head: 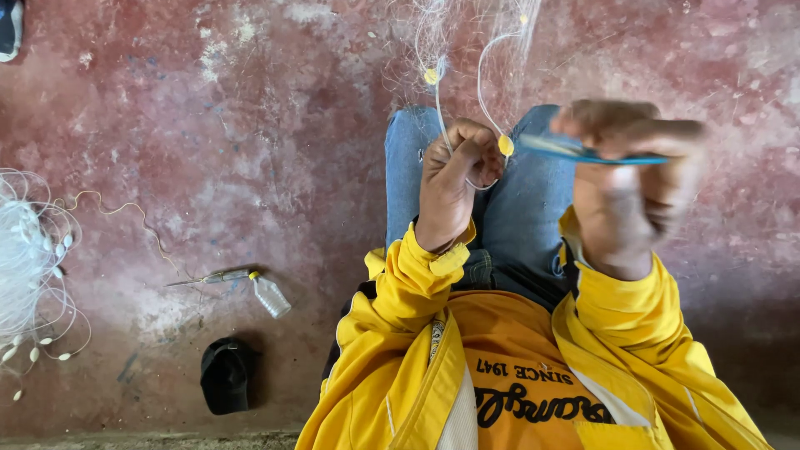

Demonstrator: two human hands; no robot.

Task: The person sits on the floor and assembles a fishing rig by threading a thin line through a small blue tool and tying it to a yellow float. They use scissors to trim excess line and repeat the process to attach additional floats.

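Note:
My left hand [454, 179] is closed around a white cord [440, 100] of a fine fishing net [467, 42] that rises in front of me, with small yellow floats [506, 145] strung along it. My right hand [629, 179], blurred, pinches a thin blue netting needle [583, 152] pointing left toward the float by my left hand. Both hands are over my blue-jeaned knees [517, 200]. I wear a yellow jacket [400, 333].
The floor [208, 125] is worn red concrete. At the far left lies a heap of white net with pale floats [29, 267]. A small clear plastic bottle [271, 294], a thin tool [212, 277] and a black cap [227, 375] lie at lower left.

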